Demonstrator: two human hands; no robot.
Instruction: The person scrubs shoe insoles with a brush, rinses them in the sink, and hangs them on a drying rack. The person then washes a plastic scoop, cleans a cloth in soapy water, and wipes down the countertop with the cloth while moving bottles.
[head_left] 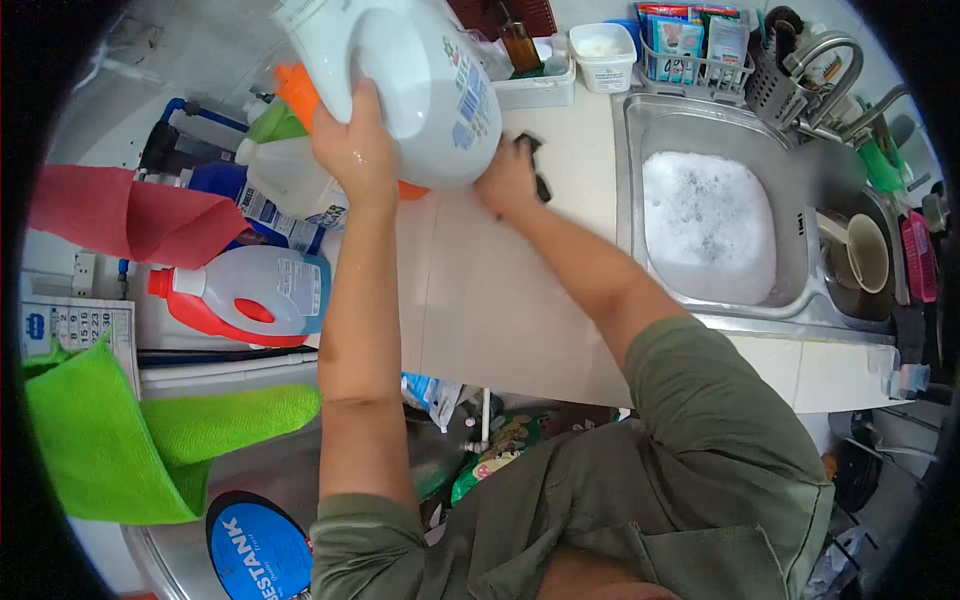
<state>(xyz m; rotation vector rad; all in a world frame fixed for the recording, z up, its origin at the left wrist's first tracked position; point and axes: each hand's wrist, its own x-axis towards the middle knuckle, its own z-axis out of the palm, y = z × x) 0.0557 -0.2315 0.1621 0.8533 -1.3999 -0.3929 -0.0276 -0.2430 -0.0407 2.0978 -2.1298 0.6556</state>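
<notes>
A large white plastic jug [432, 105] with a printed label is tilted above the counter's back left. My left hand [358, 150], with wet spots on it, is closed around the jug's handle. Beside the jug's lower end is my right hand [508, 182], smeared by motion, its fingers partly hidden. A small black object [541, 170] shows right by those fingers; its kind and whether I grip it are unclear. The beige countertop [510, 290] lies beneath both forearms.
To the right, a steel sink [632, 200] holds white foam [708, 228], with a faucet [835, 50] behind. Several bottles, including a clear detergent jug [262, 290], crowd the left. A white tub [604, 60] and a sachet basket [697, 65] line the back. A green cloth [110, 440] hangs front left.
</notes>
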